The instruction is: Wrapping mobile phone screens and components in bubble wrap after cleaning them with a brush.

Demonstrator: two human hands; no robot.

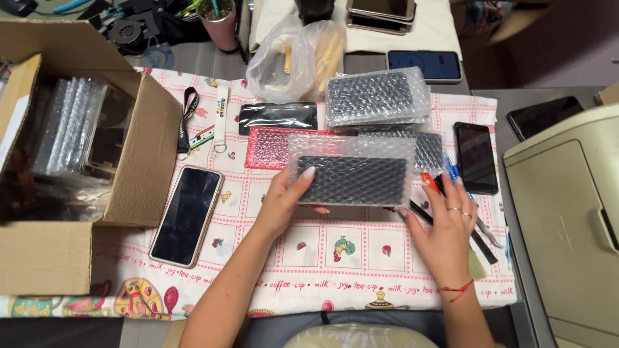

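Note:
My left hand (284, 200) grips the left end of a dark slab wrapped in clear bubble wrap (351, 171), held flat just above the patterned cloth (335, 248). My right hand (445, 229) has its fingers spread at the parcel's right end, resting over a cluster of thin tools with an orange-handled one (429, 180). Behind the held parcel lie a red bubble-wrapped piece (267, 148), another wrapped dark slab (377, 96) and a black pouch (277, 117).
An open cardboard box (138, 161) with wrapped items stands at the left. A phone in a pale case (187, 216) lies beside it, another phone (476, 158) at the right. A lanyard (203, 122), a plastic bag (293, 55), a pink cup (219, 22) and a beige machine (567, 219) surround the cloth.

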